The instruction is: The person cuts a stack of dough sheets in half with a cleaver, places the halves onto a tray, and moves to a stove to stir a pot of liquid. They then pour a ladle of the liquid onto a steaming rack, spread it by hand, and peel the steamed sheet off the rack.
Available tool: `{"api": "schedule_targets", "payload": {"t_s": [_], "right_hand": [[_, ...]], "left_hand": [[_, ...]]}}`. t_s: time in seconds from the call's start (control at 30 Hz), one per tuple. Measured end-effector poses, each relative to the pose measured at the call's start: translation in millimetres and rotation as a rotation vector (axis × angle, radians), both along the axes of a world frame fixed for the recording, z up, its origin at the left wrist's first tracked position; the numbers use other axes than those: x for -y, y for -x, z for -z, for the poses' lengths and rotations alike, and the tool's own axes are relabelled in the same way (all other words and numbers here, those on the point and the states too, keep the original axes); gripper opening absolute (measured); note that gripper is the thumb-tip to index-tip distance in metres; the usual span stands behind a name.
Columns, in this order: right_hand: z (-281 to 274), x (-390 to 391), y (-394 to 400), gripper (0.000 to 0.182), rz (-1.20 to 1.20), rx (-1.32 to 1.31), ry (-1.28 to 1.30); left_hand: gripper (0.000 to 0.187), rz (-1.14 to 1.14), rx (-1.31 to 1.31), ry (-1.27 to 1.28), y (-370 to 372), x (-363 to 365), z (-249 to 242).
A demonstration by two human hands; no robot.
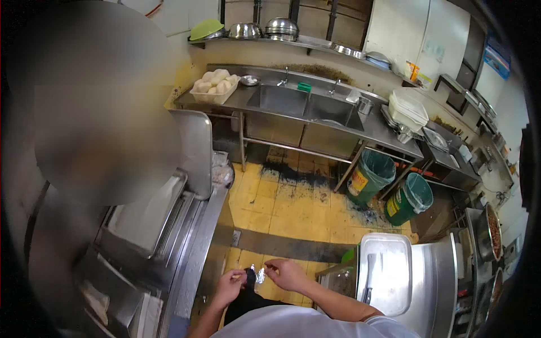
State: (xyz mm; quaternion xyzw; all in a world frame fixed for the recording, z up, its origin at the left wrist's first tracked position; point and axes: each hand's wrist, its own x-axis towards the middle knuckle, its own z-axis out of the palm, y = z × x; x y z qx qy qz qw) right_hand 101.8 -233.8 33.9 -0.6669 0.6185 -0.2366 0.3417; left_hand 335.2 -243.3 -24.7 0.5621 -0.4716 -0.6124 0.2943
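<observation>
A small crumpled piece of shiny foil or clear film (260, 275) shows between my two hands, above the yellow tiled floor. My left hand (230, 286) has its fingers pinched together, beside something dark. The fingertips of my right hand (283, 274) are closed at the right side of the shiny piece. Exactly how the piece is gripped is too small to tell. Below my hands are my white shirt (315, 323) and dark trousers.
On the right counter, a metal tray (386, 276) holds a knife (369, 277). A steel counter (194, 253) stands left. Ahead are a double sink (284, 100), a white basket (211, 97) and green bins (369, 177). A blurred area covers the upper left.
</observation>
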Motion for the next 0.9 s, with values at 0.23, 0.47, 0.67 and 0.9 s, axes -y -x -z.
{"api": "schedule_targets", "payload": {"t_s": [0.23, 0.47, 0.67, 0.9], "right_hand": [[32.6, 121.1, 17.8, 0.033, 0.011, -0.114, -0.071], [12.3, 253.0, 34.8, 0.032, 0.066, -0.134, -0.022], [24.2, 333.7, 46.2, 0.033, 0.072, -0.072, -0.081], [59.0, 447.4, 71.7, 0.03, -0.093, -0.023, -0.097]], "left_hand": [[0.023, 0.115, -0.106, -0.026, 13.9, 148.4, 51.1], [0.023, 0.255, -0.108, 0.186, 60.9, 293.5, 25.7], [0.025, 0.198, -0.042, 0.172, 74.1, 359.6, 13.6], [0.021, -0.023, 0.058, 0.374, 104.3, 441.7, 27.4]]}}
